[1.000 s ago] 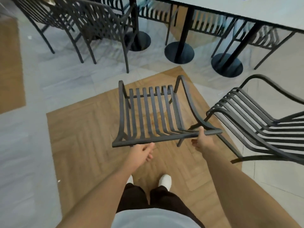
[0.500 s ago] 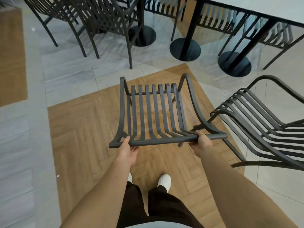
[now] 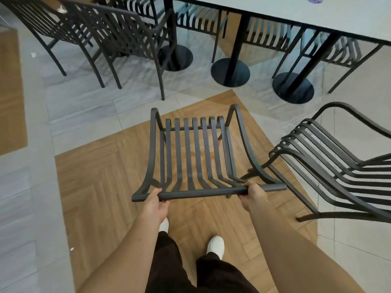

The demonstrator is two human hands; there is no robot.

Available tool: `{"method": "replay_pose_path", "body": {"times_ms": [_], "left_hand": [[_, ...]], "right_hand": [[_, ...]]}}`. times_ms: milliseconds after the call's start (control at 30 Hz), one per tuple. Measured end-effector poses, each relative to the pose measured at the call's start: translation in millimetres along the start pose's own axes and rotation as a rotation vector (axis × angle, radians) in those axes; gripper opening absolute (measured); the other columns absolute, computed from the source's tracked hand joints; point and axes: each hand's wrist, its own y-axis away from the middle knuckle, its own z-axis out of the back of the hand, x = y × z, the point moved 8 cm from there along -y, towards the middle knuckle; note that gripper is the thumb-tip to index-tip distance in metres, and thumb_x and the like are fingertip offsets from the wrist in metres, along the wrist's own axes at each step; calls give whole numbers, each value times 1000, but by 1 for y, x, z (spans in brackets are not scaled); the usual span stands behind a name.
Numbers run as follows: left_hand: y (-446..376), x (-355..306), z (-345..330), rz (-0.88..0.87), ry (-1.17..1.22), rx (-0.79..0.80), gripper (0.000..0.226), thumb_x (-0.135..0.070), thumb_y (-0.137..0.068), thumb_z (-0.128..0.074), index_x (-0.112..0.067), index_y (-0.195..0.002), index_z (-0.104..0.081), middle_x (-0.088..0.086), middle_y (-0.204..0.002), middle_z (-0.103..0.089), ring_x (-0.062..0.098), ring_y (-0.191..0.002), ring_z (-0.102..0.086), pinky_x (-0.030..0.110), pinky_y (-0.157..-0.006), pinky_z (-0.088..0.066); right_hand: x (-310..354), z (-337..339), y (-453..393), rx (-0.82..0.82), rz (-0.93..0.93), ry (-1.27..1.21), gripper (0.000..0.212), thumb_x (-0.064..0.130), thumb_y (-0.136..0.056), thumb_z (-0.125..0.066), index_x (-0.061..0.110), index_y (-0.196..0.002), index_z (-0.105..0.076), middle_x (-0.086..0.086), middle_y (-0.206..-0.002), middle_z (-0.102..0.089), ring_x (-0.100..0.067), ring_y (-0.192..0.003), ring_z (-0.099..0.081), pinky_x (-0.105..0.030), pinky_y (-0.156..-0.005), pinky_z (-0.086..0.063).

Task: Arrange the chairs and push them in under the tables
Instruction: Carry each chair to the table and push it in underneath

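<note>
A dark metal chair (image 3: 194,157) with a slatted seat and back and curved armrests is held by its top rail over the wood-patterned floor (image 3: 95,187), in front of the person's white shoes. The left hand (image 3: 155,203) is wrapped round the rail near its left end; the right hand (image 3: 251,195) is curled round it towards the right end. The chair is seen from behind and above, its seat pointed away from the person towards the white table (image 3: 317,15), which is well apart from it. The slats are run front to back, the top rail left to right. A second chair (image 3: 330,157) of the same make is stood just beside it on the right, angled towards the first. Other chairs (image 3: 118,37) are lined up by the table's black pedestal bases (image 3: 230,72).
</note>
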Motion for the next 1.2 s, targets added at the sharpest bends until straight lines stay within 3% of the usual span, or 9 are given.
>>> {"method": "replay_pose_path", "body": {"times_ms": [167,400,533,733,900,1000,1067,1133,1200], "left_hand": [[-10,-46,-11,-12,-76,16,48,-7,-104,-57,0,-149,-41,22,-145,-51,35,-137,-51,48,-114,-43],[-32,-122,-36,-10,-222,38,48,-9,-105,-55,1,-150,-40,24,-146,-51,35,-134,-53,45,-97,-51],[-48,-159,-53,-5,-257,53,48,-8,-105,-54,2,-150,-39,23,-147,-50,34,-136,-51,44,-111,-45],[-62,-193,-75,-10,-340,78,53,-9,-105,-55,0,-153,-36,23,-151,-46,35,-140,-47,46,-116,-41],[-50,-201,-80,-38,-467,92,54,-17,-105,-58,-1,-152,-38,19,-148,-51,32,-133,-53,40,-110,-46],[-33,-208,-73,-272,-909,-22,70,-34,-101,-65,3,-152,-35,14,-139,-53,32,-119,-56,39,-95,-46],[-23,-217,-71,-481,-1155,-89,105,-42,-94,-73,5,-160,-6,23,-166,-17,39,-143,-38,43,-110,-41],[-17,-220,-76,-732,-1303,-72,123,-48,-89,-76,0,-160,12,20,-168,19,39,-156,-6,50,-122,-30],[-11,-214,-86,-991,-1551,-6,120,-58,-89,-69,-4,-161,10,16,-168,24,34,-157,11,52,-127,-15]], "right_hand": [[-24,-30,12,-16,-26,-91,53,-1,-89,-66,5,-139,-49,-20,-131,-56,-38,-122,-57,-52,-104,-50],[-60,-82,31,-26,-72,-199,42,2,-94,-63,2,-134,-49,-21,-129,-58,-37,-121,-58,-48,-103,-51],[-76,-110,35,-40,-86,-264,48,1,-93,-62,3,-139,-47,-20,-125,-58,-38,-121,-58,-51,-103,-50],[-82,-137,38,-37,-84,-293,50,3,-92,-65,3,-139,-49,-23,-126,-60,-37,-116,-60,-46,-92,-54],[-79,-132,40,-175,-33,73,42,23,-90,-74,4,-125,-58,-18,-112,-64,-30,-94,-63,-39,-82,-55],[-64,-122,53,-371,121,539,90,44,-87,-75,-3,-150,-31,-25,-142,-48,-37,-122,-54,-44,-98,-50],[-59,-123,65,-385,244,635,115,45,-89,-74,-4,-157,5,-24,-165,-6,-39,-151,-20,-46,-119,-27],[-58,-129,71,-361,391,801,111,49,-94,-65,3,-158,13,-19,-165,21,-37,-154,5,-48,-123,-13],[-60,-138,72,-317,573,1101,96,60,-98,-48,9,-161,2,-17,-163,27,-35,-152,18,-48,-123,-3]]}}
